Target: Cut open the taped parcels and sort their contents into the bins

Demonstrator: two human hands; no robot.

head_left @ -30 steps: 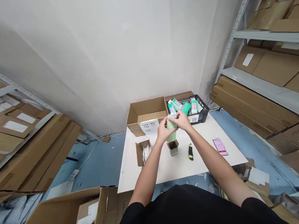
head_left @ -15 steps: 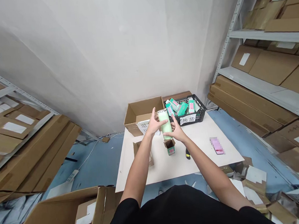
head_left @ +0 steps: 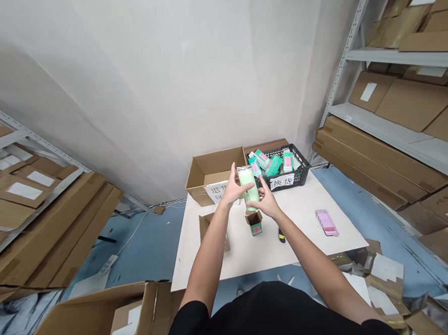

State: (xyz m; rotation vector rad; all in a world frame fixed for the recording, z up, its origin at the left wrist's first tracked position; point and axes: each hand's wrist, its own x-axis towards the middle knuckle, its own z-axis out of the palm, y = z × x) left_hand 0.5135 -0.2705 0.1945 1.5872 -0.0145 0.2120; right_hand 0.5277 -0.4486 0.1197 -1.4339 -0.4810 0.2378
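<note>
Between my two hands is a pale green cylindrical bottle point(head_left: 251, 198) with a clear or silvery top and dark lettering on its side. My left hand point(head_left: 234, 188) grips its left side, thumb across the front. My right hand point(head_left: 267, 201) closes on the lower right side. Just below the bottle, a small green box point(head_left: 255, 229) stands on the table with its brown flaps up. An opened brown carton point(head_left: 205, 223) lies partly hidden behind my left forearm. Close to my right forearm is a black and yellow cutter point(head_left: 282, 235).
A large cardboard box point(head_left: 198, 195) with a paper sign and a black crate point(head_left: 303, 171) of green boxes stand at the table's back. A pink phone-like item point(head_left: 327, 223) lies right on the white table point(head_left: 307, 233). Loaded shelves point(head_left: 391, 52) flank both sides.
The bottle has turned slightly in my hands, so dark lettering now shows on its side. Both hands keep hold of it. The view has shifted a little.
</note>
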